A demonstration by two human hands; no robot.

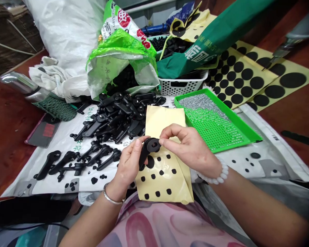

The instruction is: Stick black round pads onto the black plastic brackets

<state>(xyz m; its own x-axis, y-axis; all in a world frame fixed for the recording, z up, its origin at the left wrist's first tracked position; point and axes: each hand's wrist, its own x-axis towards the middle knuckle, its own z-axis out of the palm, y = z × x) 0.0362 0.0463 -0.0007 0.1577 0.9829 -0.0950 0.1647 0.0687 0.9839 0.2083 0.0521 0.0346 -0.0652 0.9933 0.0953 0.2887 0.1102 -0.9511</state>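
Observation:
My left hand (131, 159) is closed round a black plastic part (145, 151) with a round head, held above a yellow sticker sheet. At the right edge of that head, my right hand (186, 145) pinches with thumb and forefinger; whatever is between the tips is too small to make out. Below both hands lies the yellow sheet (163, 181) with rows of small black pads, its upper end plain. A heap of similar black parts (118, 113) sits behind my left hand, and several more lie in a loose row at the left.
A green tray (213, 127) of small silvery pieces lies at the right. Behind stand a green-and-white bag (100, 72) and a white basket (181, 87). Sheets with black discs (238, 75) are at the back right. A bottle (45, 99) and a phone-like slab (43, 132) lie left.

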